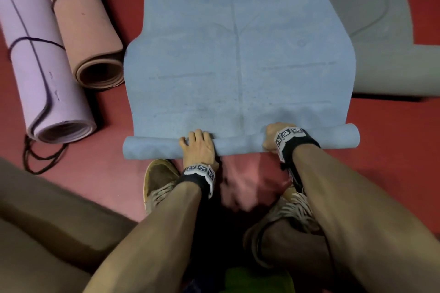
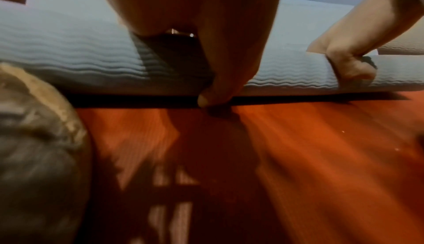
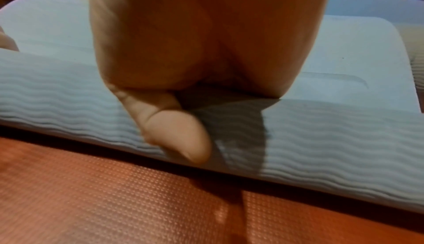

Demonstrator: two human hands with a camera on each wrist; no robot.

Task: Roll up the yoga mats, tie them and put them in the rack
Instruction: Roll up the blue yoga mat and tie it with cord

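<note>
A light blue yoga mat (image 1: 238, 54) lies spread on the red floor, stretching away from me. Its near end is curled into a thin roll (image 1: 154, 150). My left hand (image 1: 200, 147) grips the roll left of its middle, fingers over the top. In the left wrist view its thumb (image 2: 215, 92) reaches down the roll's ribbed side (image 2: 69, 52) to the floor. My right hand (image 1: 273, 137) grips the roll towards its right end. From the right wrist view, that hand's thumb (image 3: 179, 133) presses the near face of the roll (image 3: 332, 139). No rack shows in any view.
Two rolled mats tied with dark cord lie at the left, a lilac one (image 1: 40, 66) and a peach one (image 1: 88, 31). A grey mat (image 1: 385, 43) lies flat at the right, a brown mat (image 1: 35, 221) at the near left. My shoes (image 1: 159, 178) stand just behind the roll.
</note>
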